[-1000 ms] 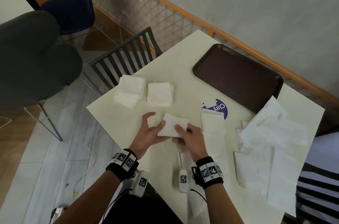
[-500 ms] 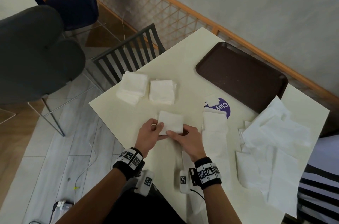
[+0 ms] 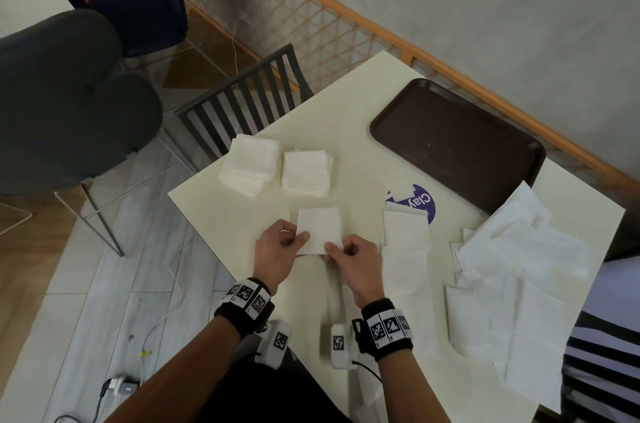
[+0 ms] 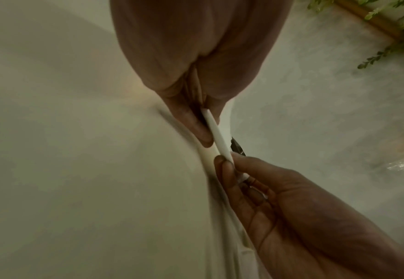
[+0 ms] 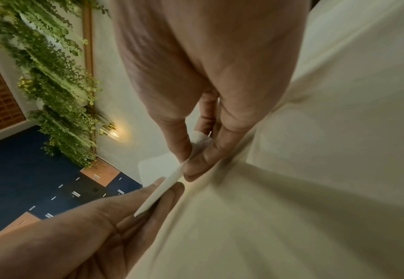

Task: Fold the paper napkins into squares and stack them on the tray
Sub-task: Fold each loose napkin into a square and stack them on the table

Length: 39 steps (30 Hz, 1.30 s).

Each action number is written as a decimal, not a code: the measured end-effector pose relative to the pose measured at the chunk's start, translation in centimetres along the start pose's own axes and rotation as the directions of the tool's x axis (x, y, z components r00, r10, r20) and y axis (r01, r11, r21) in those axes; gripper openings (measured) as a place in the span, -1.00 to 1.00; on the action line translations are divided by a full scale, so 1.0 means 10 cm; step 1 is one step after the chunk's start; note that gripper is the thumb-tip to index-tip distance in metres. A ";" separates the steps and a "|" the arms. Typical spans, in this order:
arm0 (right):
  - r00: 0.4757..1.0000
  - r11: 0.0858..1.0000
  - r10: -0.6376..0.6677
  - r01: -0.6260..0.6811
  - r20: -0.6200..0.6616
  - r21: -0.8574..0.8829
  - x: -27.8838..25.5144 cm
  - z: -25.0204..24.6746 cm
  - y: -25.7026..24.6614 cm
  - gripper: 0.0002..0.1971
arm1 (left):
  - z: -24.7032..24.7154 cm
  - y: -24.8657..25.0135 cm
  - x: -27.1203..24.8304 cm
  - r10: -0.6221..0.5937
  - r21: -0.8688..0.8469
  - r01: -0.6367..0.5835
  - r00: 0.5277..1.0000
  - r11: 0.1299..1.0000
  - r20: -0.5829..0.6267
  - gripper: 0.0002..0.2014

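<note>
A folded white napkin (image 3: pixel 320 227) is held just above the cream table (image 3: pixel 214 215) near its front edge. My left hand (image 3: pixel 294 239) pinches its left edge, and my right hand (image 3: pixel 334 249) pinches its near right corner. The wrist views show the folded napkin (image 4: pixel 216 136) (image 5: pixel 159 192) edge-on between thumbs and fingers. Two stacks of folded napkins (image 3: pixel 251 164) (image 3: pixel 306 171) lie at the table's left. The dark brown tray (image 3: pixel 453 142) at the far side holds nothing.
A pile of unfolded napkins (image 3: pixel 519 270) covers the table's right side, with a half-folded strip (image 3: pixel 405 249) beside my right hand. A purple sticker (image 3: pixel 422 203) lies before the tray. A slatted chair (image 3: pixel 249 93) and a dark padded chair (image 3: pixel 69 104) stand to the left.
Both hands have squared the folded napkin up and drawn it slightly nearer; the left thumb has closed onto its edge.
</note>
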State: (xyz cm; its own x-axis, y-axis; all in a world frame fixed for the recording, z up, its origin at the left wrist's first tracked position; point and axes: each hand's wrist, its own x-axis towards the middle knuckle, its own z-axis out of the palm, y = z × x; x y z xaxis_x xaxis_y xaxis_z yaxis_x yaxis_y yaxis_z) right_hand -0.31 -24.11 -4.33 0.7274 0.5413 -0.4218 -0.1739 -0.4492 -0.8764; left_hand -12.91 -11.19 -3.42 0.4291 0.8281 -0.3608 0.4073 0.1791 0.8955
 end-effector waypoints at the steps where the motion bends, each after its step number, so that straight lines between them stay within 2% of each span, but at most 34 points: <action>1: 1.000 1.000 -0.003 0.003 -0.004 0.021 -0.01 0.01 -0.01 -0.63 | 0.00 0.01 0.00 0.016 0.000 -0.016 1.000 1.000 -0.005 -0.79; 5: 0.998 0.996 -0.031 0.035 -0.053 0.080 -0.01 0.05 -0.11 -0.63 | -0.03 0.19 0.03 0.107 -0.017 -0.107 0.994 0.994 -0.012 -0.77; 10: 0.993 0.966 -0.063 0.086 -0.100 0.243 0.09 0.15 -0.43 -0.63 | -0.15 0.62 0.07 0.232 -0.052 -0.227 0.965 0.972 0.119 -0.39; 13: 0.988 0.935 -0.084 0.122 -0.126 0.332 0.20 0.19 -0.65 -0.68 | -0.26 0.84 0.21 0.289 -0.066 -0.283 0.951 0.957 0.110 -0.40; 16: 0.976 0.935 -0.121 0.174 -0.183 0.309 0.37 0.25 -0.87 -0.70 | -0.35 1.00 0.45 0.342 -0.084 -0.336 0.936 0.938 0.077 -0.43; 19: 0.949 0.949 -0.240 0.273 -0.203 0.155 0.60 0.38 -1.04 -0.80 | -0.35 0.98 0.83 0.410 0.107 -0.417 0.909 0.903 0.076 -0.49; 21: 0.942 0.956 -0.286 0.294 -0.177 0.018 0.79 0.47 -1.08 -0.88 | -0.29 0.86 1.13 0.471 0.335 -0.473 0.877 0.815 0.094 -0.60; 22: 0.944 0.957 -0.289 0.285 -0.160 -0.051 0.88 0.52 -1.06 -0.88 | -0.25 0.80 1.25 0.464 0.441 -0.466 0.878 0.767 0.122 -0.66; 24: 0.956 0.946 -0.271 0.243 -0.114 -0.215 1.04 0.60 -0.99 -0.84 | -0.16 0.68 1.41 0.371 0.603 -0.420 0.904 0.678 0.212 -0.72; 26: 0.965 0.912 -0.256 0.222 -0.055 -0.345 1.13 0.61 -0.92 -0.81 | -0.08 0.61 1.44 0.330 0.679 -0.425 0.903 0.599 0.274 -0.71; 29: 0.954 0.856 -0.300 0.260 -0.021 -0.447 1.09 0.42 -0.95 -0.84 | -0.02 0.62 1.35 0.426 0.710 -0.464 0.869 0.530 0.250 -0.66; 32: 0.933 0.769 -0.360 0.280 -0.026 -0.575 0.97 -0.10 -0.92 -0.85 | 0.00 0.63 1.12 0.495 0.700 -0.482 0.844 0.527 0.208 -0.63; 34: 0.947 0.666 -0.321 0.247 0.028 -0.704 0.90 -0.53 -0.79 -0.84 | 0.02 0.56 0.93 0.516 0.653 -0.526 0.824 0.544 0.234 -0.67; 37: 0.976 0.461 -0.181 0.192 0.120 -0.866 0.78 -1.07 -0.57 -0.67 | 0.08 0.35 0.59 0.512 0.564 -0.577 0.808 0.591 0.290 -0.77; 39: 0.979 0.402 -0.151 0.186 0.136 -0.897 0.72 -1.28 -0.48 -0.62 | 0.16 0.22 0.36 0.490 0.529 -0.591 0.805 0.609 0.335 -0.79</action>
State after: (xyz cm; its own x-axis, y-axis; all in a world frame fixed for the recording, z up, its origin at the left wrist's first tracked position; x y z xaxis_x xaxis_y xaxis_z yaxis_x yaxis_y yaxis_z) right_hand 14.22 -27.16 -0.19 0.6483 0.6944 -0.3122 0.6609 -0.7169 -0.2222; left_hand -9.18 -8.71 -3.17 0.8148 0.5764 0.0617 0.4207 -0.6612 0.6212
